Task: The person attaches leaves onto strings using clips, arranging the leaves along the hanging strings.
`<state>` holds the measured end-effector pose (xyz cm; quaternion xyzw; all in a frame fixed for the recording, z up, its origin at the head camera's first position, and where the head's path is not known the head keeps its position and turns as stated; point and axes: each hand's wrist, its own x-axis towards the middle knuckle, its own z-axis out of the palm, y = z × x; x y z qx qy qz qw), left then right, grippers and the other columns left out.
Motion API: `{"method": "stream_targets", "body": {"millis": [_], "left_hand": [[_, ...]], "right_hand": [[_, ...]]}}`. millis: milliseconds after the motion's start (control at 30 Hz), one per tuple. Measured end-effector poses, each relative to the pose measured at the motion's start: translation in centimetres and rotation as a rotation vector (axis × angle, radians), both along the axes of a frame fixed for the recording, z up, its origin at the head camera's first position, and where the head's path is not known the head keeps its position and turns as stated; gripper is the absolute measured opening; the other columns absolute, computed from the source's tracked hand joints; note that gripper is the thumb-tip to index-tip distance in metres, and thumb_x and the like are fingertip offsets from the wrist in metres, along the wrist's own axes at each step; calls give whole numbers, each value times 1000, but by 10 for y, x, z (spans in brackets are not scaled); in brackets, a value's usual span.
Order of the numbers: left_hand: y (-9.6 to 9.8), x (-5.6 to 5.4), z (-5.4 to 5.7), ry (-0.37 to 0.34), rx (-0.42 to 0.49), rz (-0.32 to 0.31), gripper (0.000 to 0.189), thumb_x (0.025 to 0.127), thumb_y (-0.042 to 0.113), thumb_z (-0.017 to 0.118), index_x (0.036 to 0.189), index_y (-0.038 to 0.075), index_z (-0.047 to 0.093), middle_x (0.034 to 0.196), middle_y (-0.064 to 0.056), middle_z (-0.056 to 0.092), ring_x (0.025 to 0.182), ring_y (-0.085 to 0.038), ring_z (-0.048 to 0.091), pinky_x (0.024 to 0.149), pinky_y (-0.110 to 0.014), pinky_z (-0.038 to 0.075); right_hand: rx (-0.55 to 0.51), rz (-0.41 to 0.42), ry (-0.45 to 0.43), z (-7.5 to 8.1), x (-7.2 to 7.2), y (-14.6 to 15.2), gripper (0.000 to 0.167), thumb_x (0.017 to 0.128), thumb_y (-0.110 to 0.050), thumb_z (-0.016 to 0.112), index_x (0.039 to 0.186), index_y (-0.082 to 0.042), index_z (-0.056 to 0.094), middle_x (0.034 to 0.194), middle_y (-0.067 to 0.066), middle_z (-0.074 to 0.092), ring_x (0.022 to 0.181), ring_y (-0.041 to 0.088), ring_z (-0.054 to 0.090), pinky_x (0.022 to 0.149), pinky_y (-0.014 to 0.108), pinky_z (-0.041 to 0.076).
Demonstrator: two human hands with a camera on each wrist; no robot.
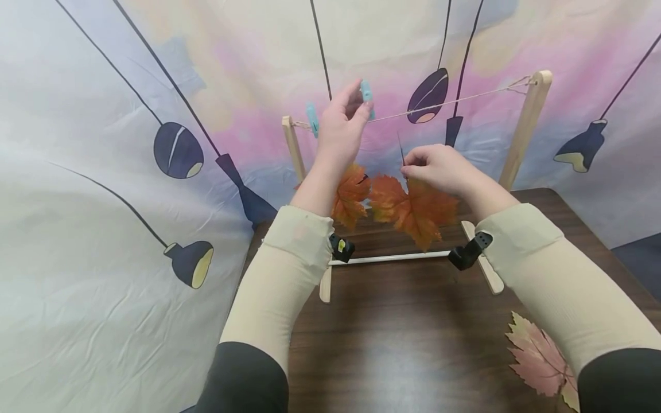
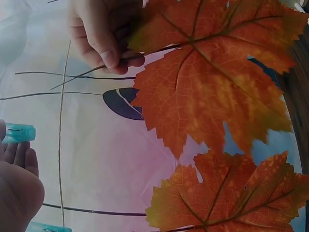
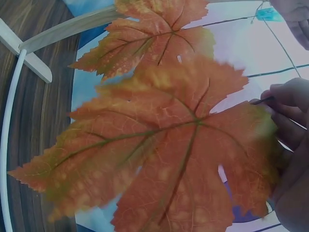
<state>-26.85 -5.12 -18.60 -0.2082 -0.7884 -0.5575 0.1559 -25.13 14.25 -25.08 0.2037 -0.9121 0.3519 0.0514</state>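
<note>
In the head view my left hand (image 1: pixel 341 129) pinches a teal clothespin (image 1: pixel 366 92) at the string (image 1: pixel 392 116). My right hand (image 1: pixel 439 166), lower and to the right, pinches the stem of an orange maple leaf (image 1: pixel 413 209), whose blade hangs below the fingers. The stem's free end points up towards the string, as the left wrist view also shows. A second teal clothespin (image 1: pixel 312 119) sits on the string left of my left hand. From it hangs another orange leaf (image 3: pixel 159 36), partly hidden behind my left forearm in the head view.
Wooden posts (image 1: pixel 524 129) hold the string at both ends, and a white rod (image 1: pixel 392 258) joins their feet. A pinkish leaf (image 1: pixel 542 355) lies on the brown table (image 1: pixel 392 344) at the right, partly under my sleeve. A painted cloth (image 1: pixel 124 321) stands behind and at the left.
</note>
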Motion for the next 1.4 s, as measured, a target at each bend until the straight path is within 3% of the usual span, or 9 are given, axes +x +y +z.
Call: {"method": "stream_targets", "body": {"millis": [133, 333, 567, 833, 1033, 1400], "left_hand": [[4, -5, 0, 3, -12, -8, 42, 94, 21, 57, 134, 14, 50, 121, 1, 58, 107, -5, 55, 88, -17, 42], [10, -7, 3, -72, -24, -47, 37, 93, 21, 59, 128, 12, 51, 121, 3, 56, 108, -5, 53, 87, -18, 42], [19, -11, 10, -102, -37, -22, 36, 93, 23, 59, 127, 13, 51, 120, 4, 57, 108, -5, 52, 87, -15, 41], [30, -15, 12, -92, -63, 7, 47, 94, 22, 57, 139, 19, 43, 119, -1, 58, 106, -7, 55, 84, -16, 43], [30, -15, 10, -88, -125, 27, 42, 96, 22, 54, 137, 17, 45, 121, 2, 58, 106, -5, 53, 84, -16, 42], [29, -14, 10, -113, -119, 19, 37, 96, 22, 53, 133, 16, 48, 118, 2, 60, 104, -6, 55, 83, -17, 43]], "right_hand": [[16, -2, -4, 2, -2, -1, 23, 92, -24, 57, 101, -5, 66, 97, 9, 66, 91, 25, 57, 82, 44, 42], [21, -25, 4, 4, -6, -3, 25, 93, -27, 55, 100, -5, 66, 96, 9, 66, 89, 25, 56, 80, 43, 42], [29, -42, 17, 6, -10, -8, 24, 93, -26, 55, 100, -6, 66, 93, 8, 66, 69, 23, 58, 62, 37, 48], [0, -74, 53, 8, -11, -14, 24, 93, -23, 54, 101, -4, 66, 94, 12, 65, 84, 26, 55, 80, 42, 43], [-15, -81, 47, 6, -11, -16, 25, 93, -24, 54, 102, -4, 66, 93, 12, 65, 83, 27, 55, 78, 43, 43], [-26, -118, 72, 2, -12, -18, 23, 94, -21, 53, 99, -3, 66, 90, 12, 65, 78, 27, 55, 75, 42, 43]]}}
